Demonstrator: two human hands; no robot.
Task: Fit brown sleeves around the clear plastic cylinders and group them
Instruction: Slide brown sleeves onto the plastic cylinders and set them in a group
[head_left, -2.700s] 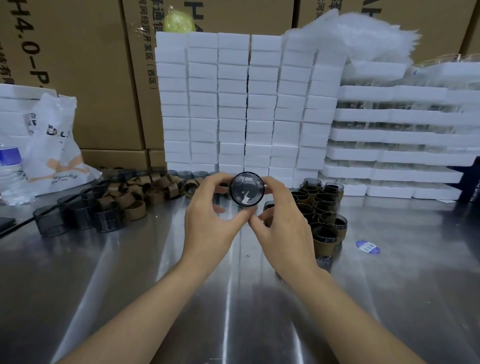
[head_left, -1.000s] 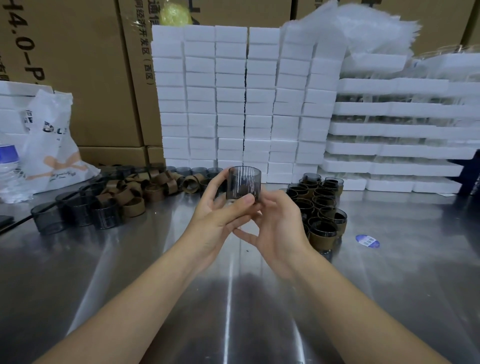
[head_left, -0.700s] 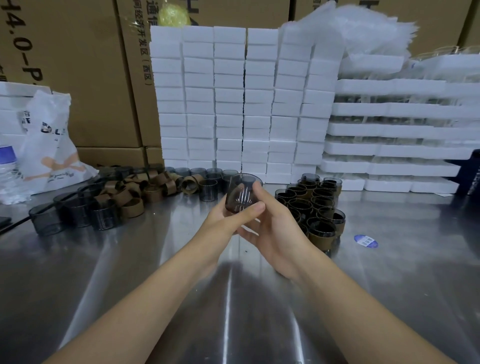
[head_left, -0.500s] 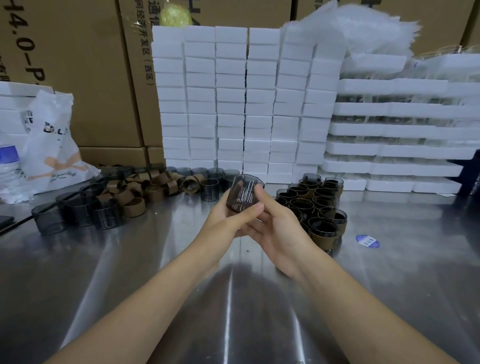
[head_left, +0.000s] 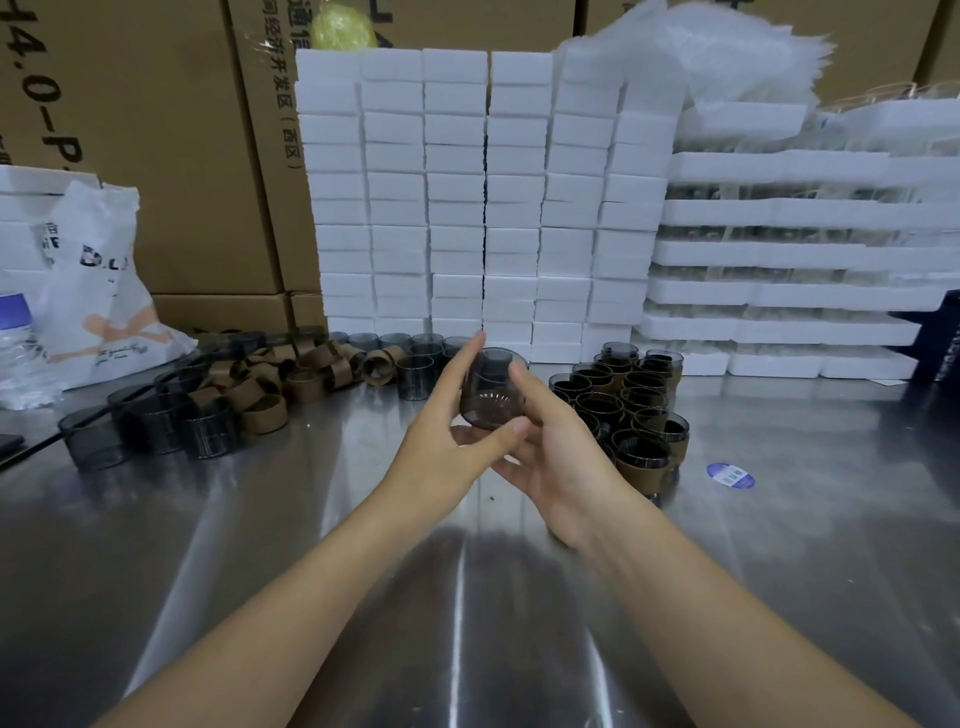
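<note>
A smoky clear plastic cylinder (head_left: 491, 389) is held above the steel table (head_left: 311, 545), tilted with its base toward me. My left hand (head_left: 447, 441) grips it from the left, thumb under its near rim. My right hand (head_left: 556, 447) cups it from the right and below, thumb on its side. A group of sleeved cylinders (head_left: 631, 410) stands just right of my hands. Loose brown sleeves (head_left: 291, 379) lie in a pile at the left, with bare cylinders (head_left: 150, 426) in front of them and more bare cylinders (head_left: 415, 364) behind my hands.
Stacked white foam blocks (head_left: 467, 197) and foam trays (head_left: 789, 270) line the back. Cardboard boxes (head_left: 156, 130) stand behind. A white plastic bag (head_left: 104, 291) and a water bottle (head_left: 13, 332) sit at the far left. A blue sticker (head_left: 731, 475) lies on the table.
The cylinder has been turned from facing me end-on to upright, then lowered and tilted over. Both hands have shifted their grip around it and dropped closer to the table.
</note>
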